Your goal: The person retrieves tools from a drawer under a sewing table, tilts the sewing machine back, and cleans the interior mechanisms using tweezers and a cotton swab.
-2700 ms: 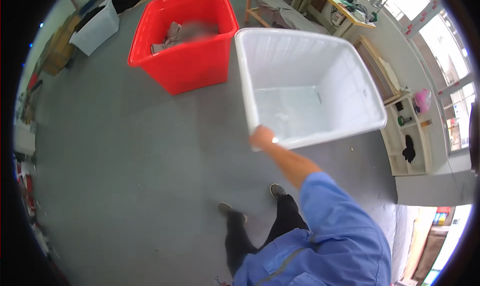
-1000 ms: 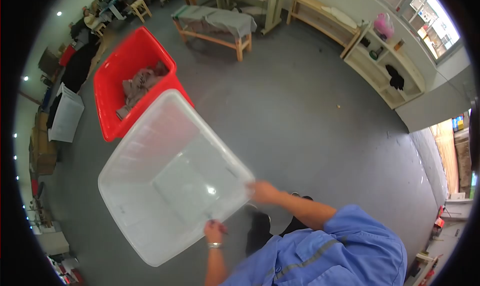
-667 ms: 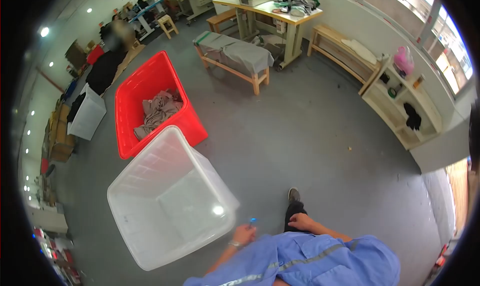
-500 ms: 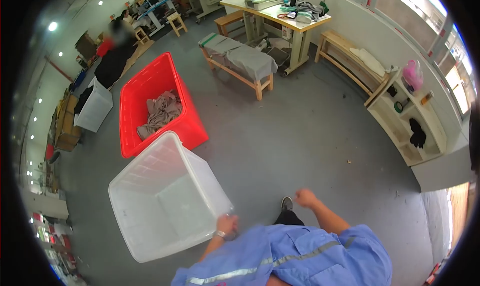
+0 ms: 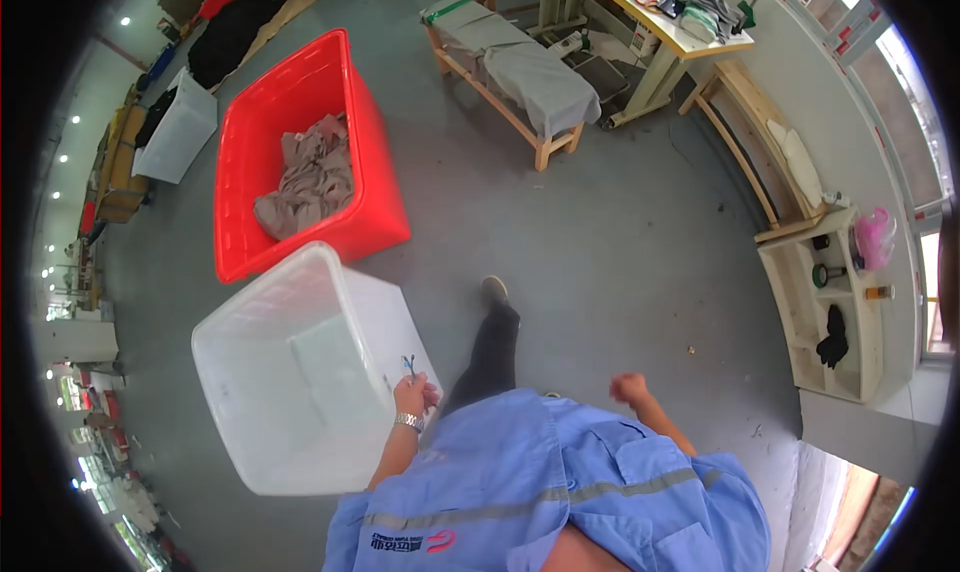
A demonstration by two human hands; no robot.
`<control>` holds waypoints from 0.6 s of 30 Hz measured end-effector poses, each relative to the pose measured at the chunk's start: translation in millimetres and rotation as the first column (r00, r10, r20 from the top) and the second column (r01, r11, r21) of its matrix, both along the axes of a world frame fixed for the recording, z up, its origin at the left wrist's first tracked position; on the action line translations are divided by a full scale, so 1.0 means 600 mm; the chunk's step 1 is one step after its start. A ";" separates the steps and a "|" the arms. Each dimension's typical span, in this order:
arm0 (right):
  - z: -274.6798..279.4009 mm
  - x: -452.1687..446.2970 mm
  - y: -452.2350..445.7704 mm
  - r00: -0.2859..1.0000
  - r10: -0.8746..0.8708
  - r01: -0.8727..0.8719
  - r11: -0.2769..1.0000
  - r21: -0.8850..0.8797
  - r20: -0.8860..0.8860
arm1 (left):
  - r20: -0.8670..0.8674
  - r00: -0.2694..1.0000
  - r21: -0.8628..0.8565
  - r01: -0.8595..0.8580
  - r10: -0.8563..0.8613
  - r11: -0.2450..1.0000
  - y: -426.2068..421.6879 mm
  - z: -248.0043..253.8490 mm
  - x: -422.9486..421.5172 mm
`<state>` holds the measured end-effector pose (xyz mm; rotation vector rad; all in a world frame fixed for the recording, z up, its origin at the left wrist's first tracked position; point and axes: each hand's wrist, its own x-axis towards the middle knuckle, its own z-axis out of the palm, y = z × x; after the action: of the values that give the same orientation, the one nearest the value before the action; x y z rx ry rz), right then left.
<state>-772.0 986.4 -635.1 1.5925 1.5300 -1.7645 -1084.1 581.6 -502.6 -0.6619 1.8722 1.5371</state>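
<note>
My left hand (image 5: 411, 396), with a metal watch on the wrist, is closed around a small tool with two thin prongs (image 5: 408, 365), perhaps small snips. It is in front of the right side of an empty white tub (image 5: 377, 312). My right hand (image 5: 629, 388) hangs over the floor right of my body, its fingers curled and slightly blurred, with nothing visible in them. Beyond the white tub stands a red tub (image 5: 375, 162) holding crumpled grey-brown cloth (image 5: 312, 177).
A bench draped with grey cloth (image 5: 515, 62) stands ahead, beside a worktable (image 5: 650, 12) with cloth and tools. Along the right wall are a wooden bench (image 5: 745, 137) and a low shelf (image 5: 790, 282). Another white tub (image 5: 180, 132) is far left.
Both hands have let go of the white tub, which now stands on the floor beside the red one. The view has turned, and one leg has stepped forward.
</note>
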 end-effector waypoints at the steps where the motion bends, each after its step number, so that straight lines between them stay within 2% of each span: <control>1: -0.077 0.031 0.003 1.000 -0.005 0.005 0.999 -0.051 0.005 | 0.011 0.998 0.048 -0.060 0.060 0.997 0.025 -0.016 -0.047; 2: -0.100 0.045 0.018 0.848 0.531 -0.515 0.821 0.244 0.003 | 0.030 0.998 0.064 -0.064 0.062 0.996 0.049 -0.040 -0.099; 3: -0.126 0.060 0.033 0.537 0.812 -0.748 0.334 0.573 0.229 | 0.029 0.999 0.082 -0.044 0.042 0.996 0.080 -0.055 -0.164; 4: -0.100 0.026 0.040 0.389 0.850 -0.816 0.141 0.560 0.354 | 0.002 1.000 0.162 -0.022 0.022 0.987 0.113 -0.064 -0.226; 5: -0.084 -0.013 0.054 0.301 0.857 -0.867 0.063 0.495 0.418 | -0.009 1.000 0.225 -0.005 0.007 0.974 0.130 -0.068 -0.266; 6: -0.061 -0.065 0.071 0.250 0.859 -0.896 0.029 0.444 0.447 | 0.012 1.000 0.201 -0.009 0.007 0.980 0.169 -0.044 -0.324; 7: -0.041 -0.123 0.096 0.244 0.857 -0.915 0.049 0.401 0.453 | 0.005 1.000 0.206 0.005 -0.006 0.978 0.212 -0.030 -0.388; 8: -0.011 -0.190 0.116 0.318 0.848 -0.918 0.164 0.362 0.424 | -0.020 1.000 0.200 0.010 -0.006 0.980 0.242 -0.015 -0.439; 9: 0.012 -0.261 0.129 0.835 0.527 -0.549 0.820 0.161 0.161 | -0.041 0.999 0.187 0.019 -0.011 0.982 0.266 -0.001 -0.482; 10: 0.047 -0.339 0.140 0.976 -0.215 0.216 0.976 -0.008 0.045 | -0.043 0.999 0.177 0.040 -0.033 0.983 0.291 0.011 -0.525; 12: 0.157 -0.500 0.180 0.959 -0.279 0.281 0.959 0.028 -0.043 | -0.028 0.999 0.281 0.047 -0.041 0.959 0.355 0.026 -0.613; 14: 0.197 -0.605 0.216 0.953 -0.289 0.295 0.954 0.057 -0.093 | -0.031 0.996 0.284 0.093 -0.088 0.954 0.414 0.024 -0.688; 16: 0.192 -0.672 0.245 0.950 -0.282 0.295 0.952 0.084 -0.138 | -0.030 0.993 0.284 0.122 -0.118 0.951 0.460 0.017 -0.750; 18: 0.167 -0.723 0.273 0.943 -0.308 0.312 0.950 0.012 -0.126 | 0.035 0.989 0.296 0.125 -0.142 0.947 0.502 0.007 -0.812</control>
<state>-1205.8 1150.2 -535.1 1.8572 1.4266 -2.0467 -1571.4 882.8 -498.3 -0.4285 1.5700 1.6453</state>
